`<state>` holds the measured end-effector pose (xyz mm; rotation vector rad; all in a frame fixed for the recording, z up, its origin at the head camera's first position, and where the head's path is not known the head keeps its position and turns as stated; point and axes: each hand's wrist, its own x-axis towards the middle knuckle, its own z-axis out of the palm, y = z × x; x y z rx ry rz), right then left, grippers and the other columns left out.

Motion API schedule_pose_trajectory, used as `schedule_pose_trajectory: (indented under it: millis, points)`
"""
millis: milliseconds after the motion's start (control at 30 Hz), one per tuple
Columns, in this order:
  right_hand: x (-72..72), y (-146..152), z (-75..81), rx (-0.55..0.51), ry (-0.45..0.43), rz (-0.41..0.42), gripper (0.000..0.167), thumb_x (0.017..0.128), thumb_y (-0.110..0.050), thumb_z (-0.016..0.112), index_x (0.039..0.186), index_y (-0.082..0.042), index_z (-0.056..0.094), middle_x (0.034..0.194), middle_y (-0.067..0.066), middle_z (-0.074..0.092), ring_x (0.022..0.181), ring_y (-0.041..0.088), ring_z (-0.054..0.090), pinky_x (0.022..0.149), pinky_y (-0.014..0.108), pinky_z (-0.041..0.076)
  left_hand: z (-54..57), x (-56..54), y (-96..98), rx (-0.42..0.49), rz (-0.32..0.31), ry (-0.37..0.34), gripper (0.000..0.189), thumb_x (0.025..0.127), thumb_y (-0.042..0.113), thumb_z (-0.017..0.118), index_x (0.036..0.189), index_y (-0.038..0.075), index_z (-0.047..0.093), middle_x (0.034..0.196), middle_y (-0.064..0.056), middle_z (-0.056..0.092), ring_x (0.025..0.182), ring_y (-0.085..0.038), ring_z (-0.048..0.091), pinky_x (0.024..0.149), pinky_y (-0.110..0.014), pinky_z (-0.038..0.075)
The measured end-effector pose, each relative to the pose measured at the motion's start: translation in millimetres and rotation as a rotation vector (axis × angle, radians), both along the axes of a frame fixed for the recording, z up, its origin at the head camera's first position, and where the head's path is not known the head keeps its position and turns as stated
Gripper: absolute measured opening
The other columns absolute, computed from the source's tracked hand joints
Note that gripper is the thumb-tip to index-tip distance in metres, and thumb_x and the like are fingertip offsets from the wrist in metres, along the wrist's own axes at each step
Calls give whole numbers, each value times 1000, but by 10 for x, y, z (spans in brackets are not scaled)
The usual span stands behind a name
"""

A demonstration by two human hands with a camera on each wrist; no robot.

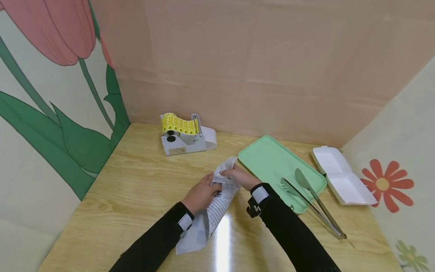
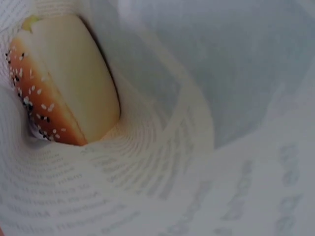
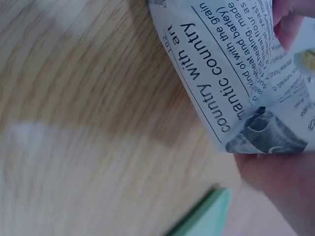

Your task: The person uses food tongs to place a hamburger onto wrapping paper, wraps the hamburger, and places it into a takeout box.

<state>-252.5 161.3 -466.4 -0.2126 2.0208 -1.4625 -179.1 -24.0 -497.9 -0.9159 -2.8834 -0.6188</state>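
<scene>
Gripping the printed paper (image 1: 218, 207) in my left hand (image 1: 201, 193); right hand (image 1: 242, 177) pinches its far end. Seeded bun (image 2: 64, 83) sits inside the paper. Wrap's mid-table, near-left of the green tray (image 1: 266, 156); label dispenser (image 1: 183, 138) stands far, left of tray.

The paper (image 3: 216, 69) carries black print. In the right wrist view, two larger lines read "country with art" and "mantic country", the second with its start lost at the fold. Smaller lines beside them give "kind of with the grain", "wheat and barley)", "heating made" and "flour as", their other words partly cut off. In the left wrist view, its print is too faint and blurred to read surely. The yellow roll (image 1: 178, 124) bears rows of dark lettering, too small to read.
</scene>
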Motion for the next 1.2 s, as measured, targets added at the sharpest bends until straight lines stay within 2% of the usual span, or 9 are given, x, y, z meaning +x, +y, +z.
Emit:
schedule_pose_trajectory:
  millis: [100, 200, 367, 500, 600, 767, 867, 1100, 1200]
  points:
    - [-70, 64, -50, -132, -123, 5, 72, 98, -26, 50, 154, 3, 15, 160, 18, 16, 144, 30, 18, 118, 48, 13, -12, -42, 9, -65, -15, -34, 18, 104, 15, 50, 113, 14, 66, 142, -32, 46, 137, -43, 39, 109, -50, 37]
    - [-137, 130, -89, -200, -194, -27, 64, 98, -29, 47, 149, 3, 24, 151, 15, 29, 134, 25, 32, 112, 39, 26, -28, -85, 28, -143, -31, -73, 17, 105, 16, 47, 112, 15, 62, 145, -32, 41, 139, -42, 36, 110, -50, 36]
    - [-198, 173, -135, -211, -230, -91, 60, 97, -31, 48, 146, -2, 30, 136, 7, 43, 117, 17, 45, 98, 30, 38, -50, -102, 61, -200, -38, -116, 15, 104, 14, 47, 113, 16, 59, 150, -32, 35, 141, -40, 32, 111, -49, 35]
    - [-201, 159, -169, -303, -269, -97, 47, 97, -28, 45, 135, 0, 39, 116, 3, 57, 102, 15, 56, 88, 29, 46, -27, -82, 57, -197, -45, -104, 14, 104, 13, 46, 111, 15, 58, 149, -32, 35, 142, -39, 32, 109, -49, 37]
    - [-195, 171, -193, -371, -278, -79, 41, 97, -24, 43, 129, 2, 42, 109, 3, 61, 98, 14, 60, 86, 28, 48, -14, -78, 55, -201, -47, -112, 14, 105, 13, 45, 110, 15, 58, 150, -29, 36, 143, -37, 30, 108, -50, 38]
    - [-176, 155, -192, -374, -242, -117, 27, 98, -19, 39, 118, -3, 43, 108, 1, 57, 99, 13, 56, 87, 27, 46, 14, -77, 60, -225, -44, -141, 13, 106, 16, 45, 110, 17, 57, 151, -20, 41, 143, -30, 33, 107, -52, 39]
    - [-154, 139, -180, -360, -195, -120, 25, 97, -17, 35, 116, -3, 43, 107, 1, 55, 99, 13, 54, 89, 28, 44, 30, -79, 65, -235, -52, -141, 12, 105, 15, 45, 110, 17, 56, 150, -19, 43, 142, -29, 35, 105, -52, 41]
    - [-68, 66, -122, -282, -128, -35, 49, 95, -17, 34, 136, 9, 37, 127, 12, 52, 113, 18, 51, 99, 31, 39, 24, -79, 68, -204, -63, -90, 8, 100, 9, 51, 107, 14, 53, 147, -21, 46, 136, -31, 43, 87, -50, 53]
    - [-20, 40, -82, -194, -57, -17, 53, 94, -20, 38, 137, 12, 40, 132, 16, 52, 115, 21, 50, 99, 31, 39, 14, -77, 69, -194, -70, -58, 11, 98, 8, 55, 107, 13, 53, 136, -18, 54, 122, -29, 55, 77, -46, 55]
